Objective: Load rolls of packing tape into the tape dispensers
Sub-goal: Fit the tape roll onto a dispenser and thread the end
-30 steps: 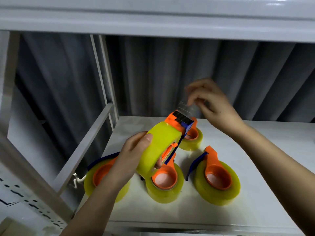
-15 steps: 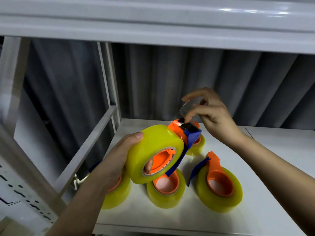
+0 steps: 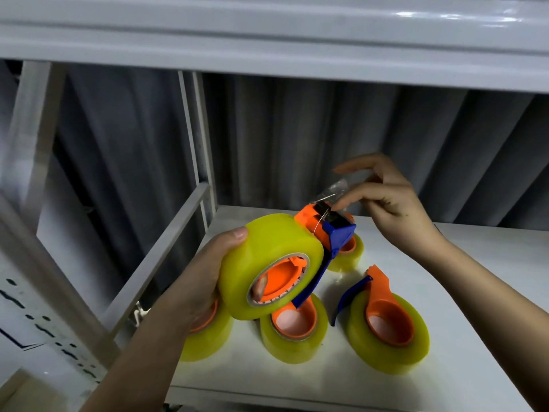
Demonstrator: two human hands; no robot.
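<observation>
The left hand grips a yellow tape roll already seated on its orange-and-blue dispenser, thumb over the top and a fingertip showing through the core, held above the shelf. Just beyond it, the right hand pinches the clear tape end over the cutter. The loose film could fold and stick to itself or to the fingers, or slip back onto the roll if the pinch loosens; four loaded dispensers lie below the hands.
</observation>
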